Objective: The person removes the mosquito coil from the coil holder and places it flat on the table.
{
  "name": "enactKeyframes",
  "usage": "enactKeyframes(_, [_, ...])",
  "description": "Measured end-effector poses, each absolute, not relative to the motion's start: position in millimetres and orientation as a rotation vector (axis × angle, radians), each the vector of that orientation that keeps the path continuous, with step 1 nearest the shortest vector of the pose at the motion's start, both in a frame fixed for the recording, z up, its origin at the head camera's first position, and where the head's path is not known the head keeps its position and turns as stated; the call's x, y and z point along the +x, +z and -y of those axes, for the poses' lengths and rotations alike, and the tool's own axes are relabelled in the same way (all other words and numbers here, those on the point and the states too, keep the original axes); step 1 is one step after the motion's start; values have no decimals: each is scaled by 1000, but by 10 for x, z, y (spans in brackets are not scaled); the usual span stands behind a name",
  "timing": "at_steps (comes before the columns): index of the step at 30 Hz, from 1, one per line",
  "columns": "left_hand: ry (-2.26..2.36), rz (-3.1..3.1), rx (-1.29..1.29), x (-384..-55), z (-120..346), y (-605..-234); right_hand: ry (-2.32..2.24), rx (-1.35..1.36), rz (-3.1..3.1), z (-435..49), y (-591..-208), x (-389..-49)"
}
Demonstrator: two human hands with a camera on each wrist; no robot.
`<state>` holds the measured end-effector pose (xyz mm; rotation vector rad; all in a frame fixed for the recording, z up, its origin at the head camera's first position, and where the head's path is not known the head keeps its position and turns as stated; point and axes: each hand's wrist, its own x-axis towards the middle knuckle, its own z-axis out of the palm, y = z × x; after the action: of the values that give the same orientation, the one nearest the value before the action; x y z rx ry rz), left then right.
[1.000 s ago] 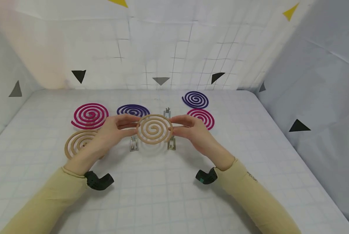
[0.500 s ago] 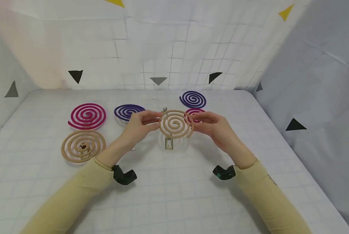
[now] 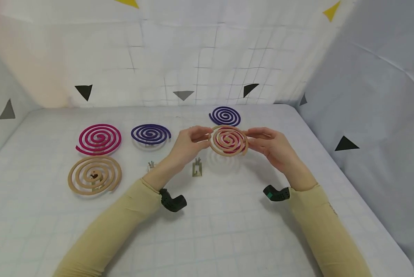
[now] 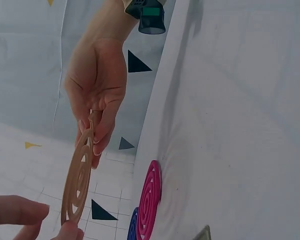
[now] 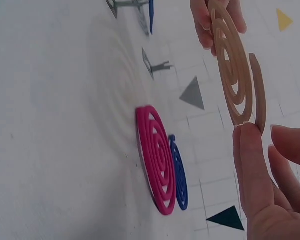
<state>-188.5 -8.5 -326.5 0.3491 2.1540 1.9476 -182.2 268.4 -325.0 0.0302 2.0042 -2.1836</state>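
A tan mosquito coil (image 3: 228, 139) is held up level over the table between both hands. My left hand (image 3: 189, 144) pinches its left edge with thumb and fingers. On the opposite edge, my right hand (image 3: 274, 148) holds it by the fingertips. Beneath and behind it lies a pink coil (image 5: 160, 160), which shows through the gaps of the tan spiral in the head view. Just beyond is a purple coil (image 3: 225, 116). A small metal coil stand (image 3: 197, 168) stands to the left, near my left wrist.
On the left are a pink coil (image 3: 99, 138), a purple coil (image 3: 150, 134) and another tan coil (image 3: 76, 181), with stand parts showing under them. A second metal stand (image 3: 151, 166) is partly hidden by the left forearm. White sheet walls (image 3: 366, 96) enclose the table.
Both hands have carried the tan coil rightward and slightly away, from over the metal stands to over the right-hand pink coil. The left-hand coils are now uncovered by the left arm.
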Motion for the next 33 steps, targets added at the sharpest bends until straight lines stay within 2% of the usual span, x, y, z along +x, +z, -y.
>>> enactKeyframes(8, [1943,-2082,329,-1947,-116,-3274,-2286,26,-1908,-2871,-3275,-1878])
enactKeyframes(18, [1933,-2043,362,-1854,-219,-3338,-2225,43,-1934,-2983,-3332,-1875])
enactKeyframes(33, [1821,-2010,324,-1627,-328,-3509,-1820,44,-2170,-3102,-3510,-1922])
